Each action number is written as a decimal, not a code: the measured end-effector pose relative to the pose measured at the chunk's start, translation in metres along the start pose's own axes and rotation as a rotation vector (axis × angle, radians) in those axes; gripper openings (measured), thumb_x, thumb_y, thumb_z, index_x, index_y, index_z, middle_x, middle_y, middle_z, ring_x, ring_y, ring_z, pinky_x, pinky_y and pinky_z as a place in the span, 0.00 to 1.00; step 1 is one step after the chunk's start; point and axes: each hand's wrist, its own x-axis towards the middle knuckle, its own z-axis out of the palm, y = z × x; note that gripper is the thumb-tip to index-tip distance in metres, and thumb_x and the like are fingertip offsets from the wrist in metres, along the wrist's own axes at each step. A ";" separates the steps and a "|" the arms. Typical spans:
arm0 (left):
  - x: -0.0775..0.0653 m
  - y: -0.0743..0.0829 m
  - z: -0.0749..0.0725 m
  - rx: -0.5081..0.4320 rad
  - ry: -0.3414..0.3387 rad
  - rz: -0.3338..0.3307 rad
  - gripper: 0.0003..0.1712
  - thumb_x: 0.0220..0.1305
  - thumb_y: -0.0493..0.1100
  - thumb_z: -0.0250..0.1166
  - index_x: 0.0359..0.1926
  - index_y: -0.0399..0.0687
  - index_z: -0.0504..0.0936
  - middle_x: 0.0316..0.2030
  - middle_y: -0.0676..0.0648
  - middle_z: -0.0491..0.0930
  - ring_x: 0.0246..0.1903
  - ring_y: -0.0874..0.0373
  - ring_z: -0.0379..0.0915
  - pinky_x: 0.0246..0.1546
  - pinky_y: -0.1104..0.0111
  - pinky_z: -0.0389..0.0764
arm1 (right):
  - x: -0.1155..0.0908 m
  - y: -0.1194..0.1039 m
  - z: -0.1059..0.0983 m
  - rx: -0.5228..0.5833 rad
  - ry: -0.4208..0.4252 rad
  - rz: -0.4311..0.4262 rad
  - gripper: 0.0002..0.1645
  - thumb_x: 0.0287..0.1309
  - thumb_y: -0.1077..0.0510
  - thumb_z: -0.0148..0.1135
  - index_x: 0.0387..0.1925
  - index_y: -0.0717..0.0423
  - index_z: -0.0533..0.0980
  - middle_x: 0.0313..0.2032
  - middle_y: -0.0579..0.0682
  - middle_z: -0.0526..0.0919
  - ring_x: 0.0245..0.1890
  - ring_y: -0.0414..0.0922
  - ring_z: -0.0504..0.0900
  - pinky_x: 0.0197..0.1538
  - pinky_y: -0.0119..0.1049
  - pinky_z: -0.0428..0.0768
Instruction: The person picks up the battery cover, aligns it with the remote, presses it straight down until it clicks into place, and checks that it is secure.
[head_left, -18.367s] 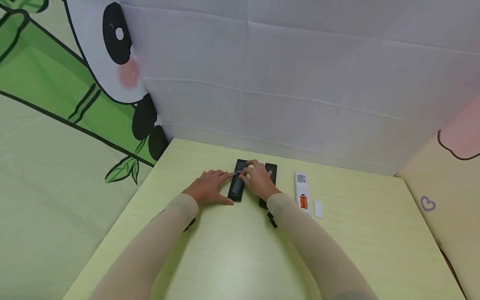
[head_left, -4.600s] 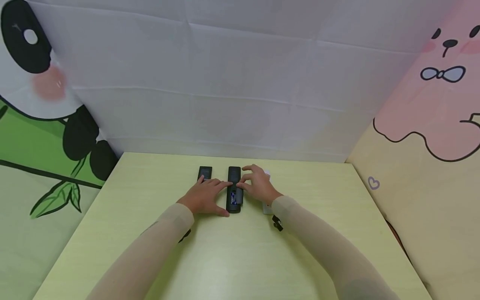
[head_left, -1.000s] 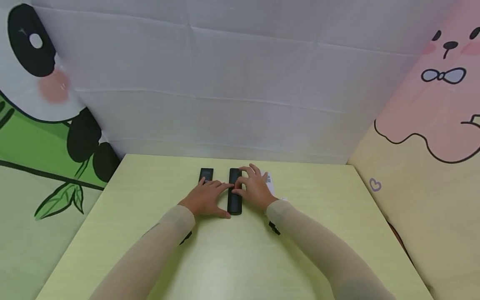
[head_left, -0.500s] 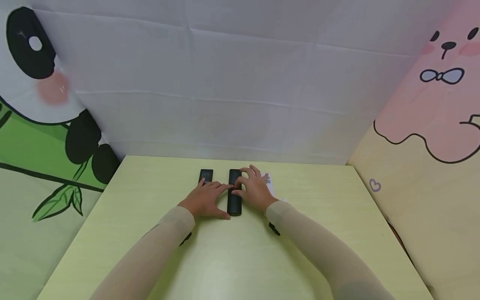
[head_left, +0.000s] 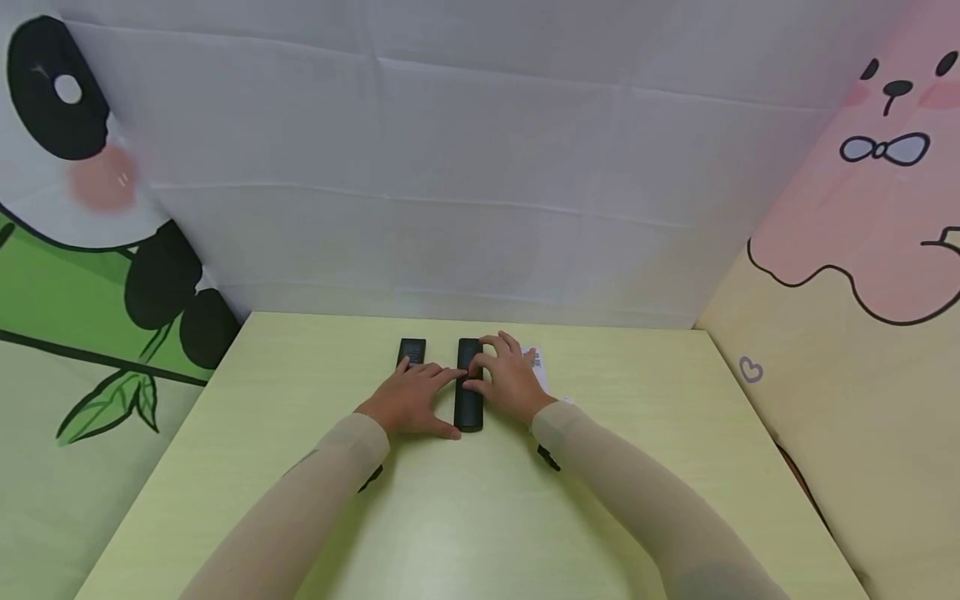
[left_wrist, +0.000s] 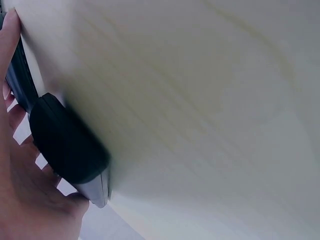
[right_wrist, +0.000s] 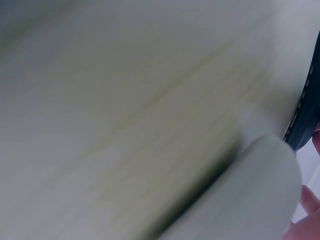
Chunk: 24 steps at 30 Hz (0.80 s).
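A black remote control (head_left: pixel 469 408) lies upright between my hands, its back facing up and covered by its battery lid. My left hand (head_left: pixel 411 400) is spread out, with the index fingertip on the remote's left side and the thumb at its near end. From the right, my right hand (head_left: pixel 508 377) bends over the same remote, thumb and index fingertips close together on the lid and another finger by the far end. A second black remote (left_wrist: pixel 70 140) lies under my left hand. Below my right hand is a white remote (right_wrist: pixel 250 195), mostly hidden from above.
Next to my right wrist, a small white battery cover (head_left: pixel 567 400) partly shows. The pale wooden table (head_left: pixel 480 517) meets a white cloth backdrop (head_left: pixel 450 250) behind the remotes. Printed panels stand on both sides.
Several seconds ago my right hand held the lid beside the open battery slot; now it covers the slot. Earlier still, both hands were on the other black remote. The last second shows hardly any movement.
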 end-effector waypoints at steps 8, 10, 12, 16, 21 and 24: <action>-0.001 0.000 -0.001 -0.003 0.006 -0.003 0.68 0.62 0.80 0.83 0.93 0.59 0.68 0.85 0.39 0.77 0.88 0.33 0.70 0.94 0.23 0.52 | -0.001 -0.002 -0.001 -0.006 -0.002 -0.007 0.10 0.79 0.41 0.79 0.48 0.40 0.91 0.86 0.56 0.75 0.94 0.71 0.61 0.80 0.99 0.56; 0.000 0.000 0.000 -0.001 0.005 -0.002 0.68 0.62 0.80 0.83 0.93 0.59 0.68 0.85 0.38 0.77 0.88 0.34 0.70 0.94 0.23 0.52 | -0.002 -0.002 -0.002 -0.005 -0.005 -0.008 0.10 0.79 0.41 0.79 0.49 0.40 0.91 0.86 0.56 0.75 0.94 0.70 0.61 0.80 0.99 0.56; 0.000 0.000 -0.001 -0.003 0.007 -0.002 0.68 0.62 0.80 0.83 0.93 0.60 0.68 0.84 0.38 0.77 0.88 0.34 0.70 0.94 0.23 0.52 | -0.002 -0.002 -0.001 -0.008 -0.007 -0.009 0.10 0.80 0.41 0.79 0.49 0.40 0.92 0.86 0.56 0.75 0.94 0.70 0.61 0.81 0.99 0.57; 0.000 0.000 0.000 -0.007 0.009 0.000 0.68 0.62 0.80 0.83 0.93 0.59 0.68 0.84 0.38 0.77 0.87 0.33 0.70 0.93 0.23 0.52 | -0.001 -0.001 0.000 -0.023 -0.009 -0.012 0.10 0.80 0.41 0.78 0.51 0.39 0.92 0.86 0.56 0.76 0.93 0.69 0.63 0.81 0.98 0.57; 0.001 0.001 0.001 -0.013 0.002 -0.002 0.68 0.63 0.79 0.83 0.93 0.56 0.67 0.86 0.38 0.75 0.89 0.33 0.68 0.93 0.21 0.51 | 0.000 0.000 -0.002 -0.040 -0.011 -0.027 0.11 0.80 0.40 0.78 0.52 0.38 0.93 0.85 0.55 0.76 0.93 0.68 0.64 0.81 0.98 0.58; 0.000 0.002 0.001 -0.029 0.006 -0.001 0.68 0.63 0.78 0.84 0.93 0.55 0.67 0.88 0.38 0.73 0.90 0.33 0.66 0.93 0.21 0.49 | 0.000 0.001 -0.005 -0.039 -0.003 -0.041 0.10 0.80 0.41 0.79 0.52 0.38 0.93 0.84 0.55 0.77 0.92 0.67 0.65 0.80 0.98 0.59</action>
